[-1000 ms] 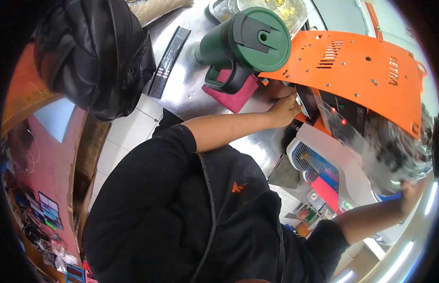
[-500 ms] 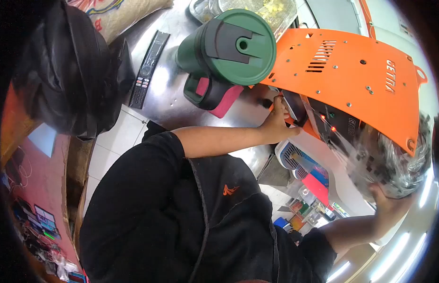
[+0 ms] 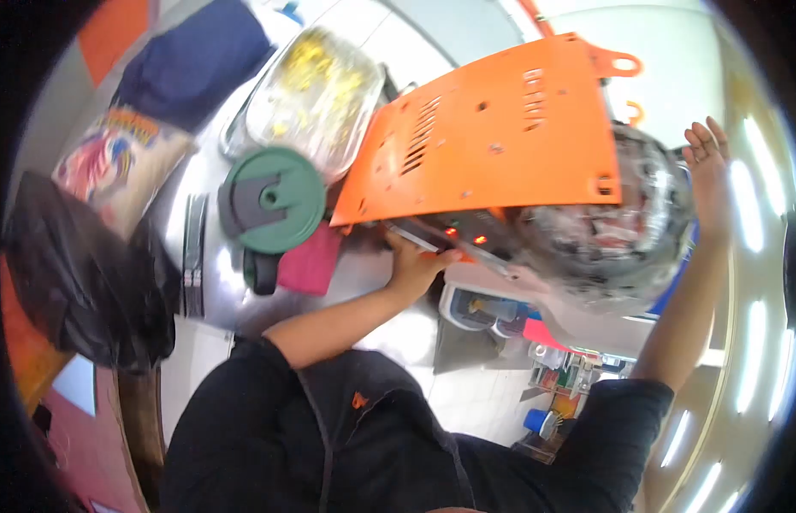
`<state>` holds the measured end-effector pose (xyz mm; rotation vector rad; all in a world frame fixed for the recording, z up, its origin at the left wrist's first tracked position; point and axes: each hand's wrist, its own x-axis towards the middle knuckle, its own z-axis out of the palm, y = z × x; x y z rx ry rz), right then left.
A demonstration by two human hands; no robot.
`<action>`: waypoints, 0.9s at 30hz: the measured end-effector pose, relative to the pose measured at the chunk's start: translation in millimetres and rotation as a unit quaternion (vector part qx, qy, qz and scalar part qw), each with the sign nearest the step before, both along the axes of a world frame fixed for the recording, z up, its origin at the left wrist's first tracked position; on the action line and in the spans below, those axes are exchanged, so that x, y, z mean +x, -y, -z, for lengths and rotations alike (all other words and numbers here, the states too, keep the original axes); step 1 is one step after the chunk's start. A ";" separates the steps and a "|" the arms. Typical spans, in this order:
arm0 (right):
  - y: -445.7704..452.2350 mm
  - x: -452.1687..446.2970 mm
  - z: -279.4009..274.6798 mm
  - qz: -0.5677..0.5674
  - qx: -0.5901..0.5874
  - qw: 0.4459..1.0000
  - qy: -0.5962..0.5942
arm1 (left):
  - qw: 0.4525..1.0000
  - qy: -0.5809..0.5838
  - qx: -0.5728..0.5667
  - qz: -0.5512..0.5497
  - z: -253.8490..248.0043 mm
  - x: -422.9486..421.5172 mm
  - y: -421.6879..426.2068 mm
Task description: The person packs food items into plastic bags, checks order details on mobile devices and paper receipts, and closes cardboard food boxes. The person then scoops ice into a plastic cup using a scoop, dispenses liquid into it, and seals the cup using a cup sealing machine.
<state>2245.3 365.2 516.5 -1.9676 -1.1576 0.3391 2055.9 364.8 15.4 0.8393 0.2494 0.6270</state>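
Note:
My left hand [image 3: 415, 267] is at the lower edge of an orange machine cover [image 3: 488, 128] marked with letters. Its fingers are partly hidden behind a dark panel with a light edge [image 3: 419, 238], and its thumb stretches right along it. Two red lights glow beside the panel. My right hand [image 3: 706, 152] is raised at the far right, fingers apart and holding nothing. Between the hands, a large bundle wrapped in clear plastic [image 3: 620, 227] bulges from under the cover. The green tumbler [image 3: 287, 198] stands left of the cover, above a pink cloth [image 3: 310, 261].
A clear container with yellow bits [image 3: 316, 94] sits behind the tumbler. On the left are a remote control [image 3: 193, 256], a black bag [image 3: 90, 274], a printed sack [image 3: 124, 167] and dark blue cloth [image 3: 197, 64]. A white appliance [image 3: 543, 295] lies below the machine.
My right hand has left the plastic-wrapped bundle and risen, fingers spreading. The view has turned, shifting the tumbler and machine left. My left hand remains at the machine's lower edge.

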 end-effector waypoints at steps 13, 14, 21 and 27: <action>7.2 88.9 5.6 0.355 0.301 0.885 0.018 | 0.985 -0.060 -0.141 -0.077 -43.5 -11.5 0.5; 14.3 82.4 -3.2 0.355 0.304 0.884 0.016 | 0.983 -0.073 -0.141 -0.094 -40.9 -9.4 2.4; 100.9 -54.2 19.5 0.087 0.417 0.897 -0.119 | 0.980 -0.001 -0.186 -0.063 -13.0 7.7 12.5; 143.9 -136.5 102.7 -0.014 0.518 0.854 0.053 | 0.973 -0.012 -0.228 -0.019 15.7 7.9 18.2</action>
